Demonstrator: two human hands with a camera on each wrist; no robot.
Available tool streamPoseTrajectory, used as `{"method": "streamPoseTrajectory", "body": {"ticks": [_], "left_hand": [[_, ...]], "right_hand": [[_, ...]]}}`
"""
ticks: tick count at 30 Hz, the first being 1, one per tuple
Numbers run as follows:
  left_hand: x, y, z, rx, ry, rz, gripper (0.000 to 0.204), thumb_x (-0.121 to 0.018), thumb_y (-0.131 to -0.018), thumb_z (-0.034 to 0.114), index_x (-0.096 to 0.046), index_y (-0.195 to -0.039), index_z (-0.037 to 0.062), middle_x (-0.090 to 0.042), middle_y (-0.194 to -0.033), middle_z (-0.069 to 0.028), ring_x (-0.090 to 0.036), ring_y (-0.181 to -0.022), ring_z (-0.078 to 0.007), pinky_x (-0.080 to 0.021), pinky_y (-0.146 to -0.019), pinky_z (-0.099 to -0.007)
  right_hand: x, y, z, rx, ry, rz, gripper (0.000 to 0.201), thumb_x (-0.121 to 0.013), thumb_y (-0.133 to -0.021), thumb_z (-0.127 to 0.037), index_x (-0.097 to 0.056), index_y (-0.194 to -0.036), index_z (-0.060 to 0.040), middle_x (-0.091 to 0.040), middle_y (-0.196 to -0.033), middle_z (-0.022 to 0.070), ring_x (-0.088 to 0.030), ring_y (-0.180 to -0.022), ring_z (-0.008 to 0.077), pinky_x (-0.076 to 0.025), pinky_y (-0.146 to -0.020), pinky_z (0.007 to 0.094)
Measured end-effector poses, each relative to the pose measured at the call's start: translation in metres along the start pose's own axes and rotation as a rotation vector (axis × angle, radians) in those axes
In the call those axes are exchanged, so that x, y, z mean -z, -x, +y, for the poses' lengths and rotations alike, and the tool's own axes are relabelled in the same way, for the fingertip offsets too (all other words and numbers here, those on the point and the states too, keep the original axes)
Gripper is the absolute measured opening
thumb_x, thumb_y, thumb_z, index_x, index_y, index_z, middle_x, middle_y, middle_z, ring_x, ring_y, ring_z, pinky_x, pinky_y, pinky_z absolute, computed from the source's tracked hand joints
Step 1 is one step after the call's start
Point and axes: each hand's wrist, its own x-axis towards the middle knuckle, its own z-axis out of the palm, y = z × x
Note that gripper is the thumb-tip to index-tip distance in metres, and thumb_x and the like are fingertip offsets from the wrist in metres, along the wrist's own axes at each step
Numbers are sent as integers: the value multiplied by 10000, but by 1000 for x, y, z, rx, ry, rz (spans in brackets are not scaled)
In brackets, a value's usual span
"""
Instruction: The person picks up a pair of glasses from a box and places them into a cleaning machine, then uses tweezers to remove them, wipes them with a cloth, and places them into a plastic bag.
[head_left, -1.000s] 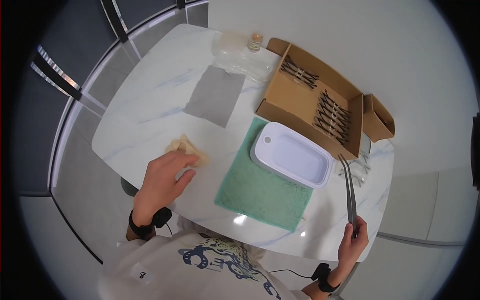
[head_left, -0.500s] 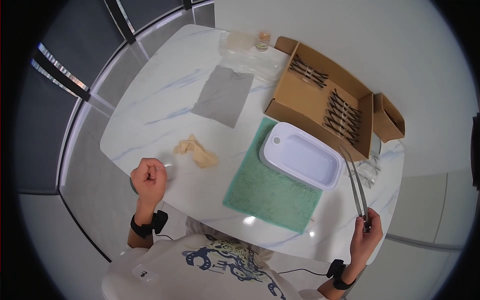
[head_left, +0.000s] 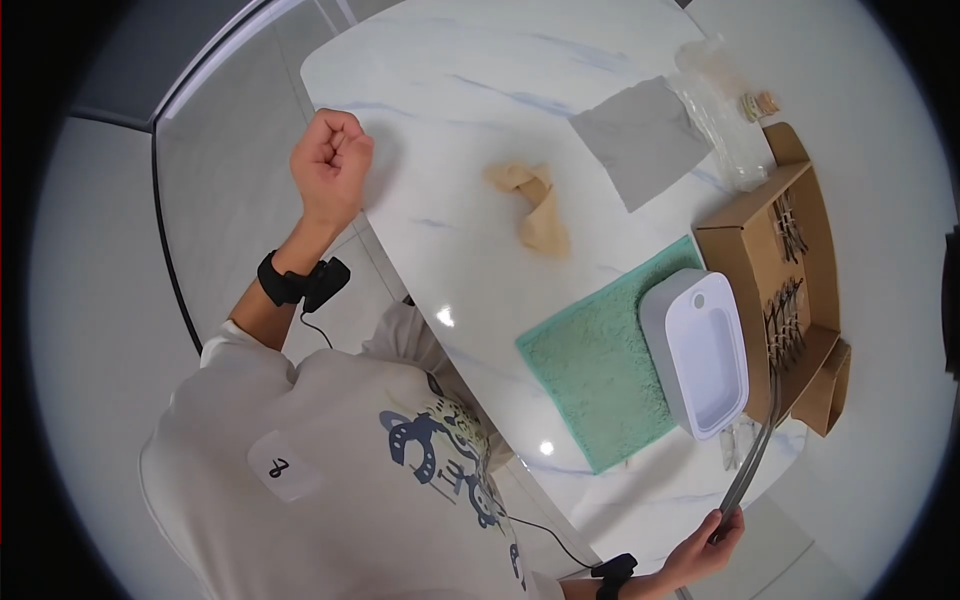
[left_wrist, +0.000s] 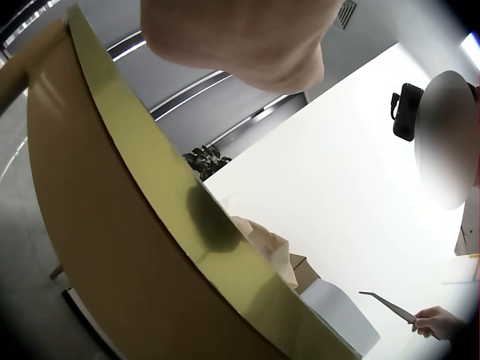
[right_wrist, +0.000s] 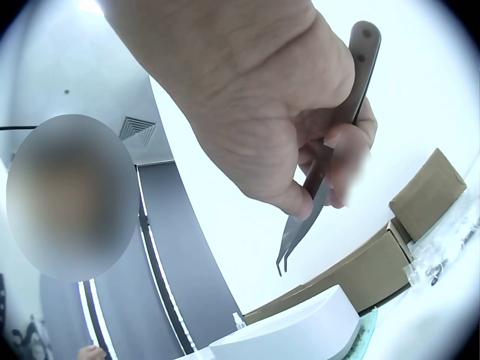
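Note:
My left hand (head_left: 332,170) is a fist with its fingers curled in, raised at the table's near left edge. No object shows in it, though the palm side is partly hidden. A crumpled tan cloth (head_left: 545,220) lies on the table to its right. My right hand (head_left: 706,550) grips long grey tweezers (right_wrist: 361,67) between thumb and fingers. Their bent tips stand slightly apart in the right wrist view. In the head view the tweezers point past the pale lavender tub (head_left: 672,335) and overlap the front of the cardboard box (head_left: 735,265).
Under the tub lies a green towel (head_left: 600,360). Several dark, wiry bundles (head_left: 785,320) are inside the box. A small cardboard box (head_left: 830,395) stands beside it. Farther back are a grey cloth (head_left: 645,140), clear plastic packaging (head_left: 730,130) and a small jar (head_left: 755,106).
My left hand has drawn back from beside the tan cloth, its loose fingers now curled into a fist. The head view has turned. My right hand still holds the tweezers.

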Motion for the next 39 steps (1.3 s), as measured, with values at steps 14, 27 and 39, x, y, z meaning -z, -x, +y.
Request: {"method": "streamPoseTrajectory", "body": {"ticks": [14,27,39], "left_hand": [[10,29,-40,-169,-304,8,134,-626,-920,-14,-527,-852,46,-411,-740,58,-334,-647,-28,-300,-568,-187],[4,26,-41,-190,-173,-85,120,-658,-950,45,-563,-880,21,-387,-629,88,-280,-562,3,-212,-526,-182],[3,28,-42,-144,-165,-75,115,-655,-944,30,-560,-879,23,-393,-618,90,-272,-564,4,-210,-527,-182]], "right_hand": [[-2,-27,-14,-29,29,86,231,-671,-913,-87,-656,-1115,24,-628,-831,65,-532,-706,134,-453,-622,268],[-57,-135,-48,108,136,-101,265,-721,-893,-186,-684,-1111,-41,-726,-909,130,-665,-729,253,-528,-693,336],[-101,-196,-75,225,146,-121,283,-712,-889,-222,-685,-1137,-89,-729,-996,128,-720,-914,290,-550,-767,402]]}}
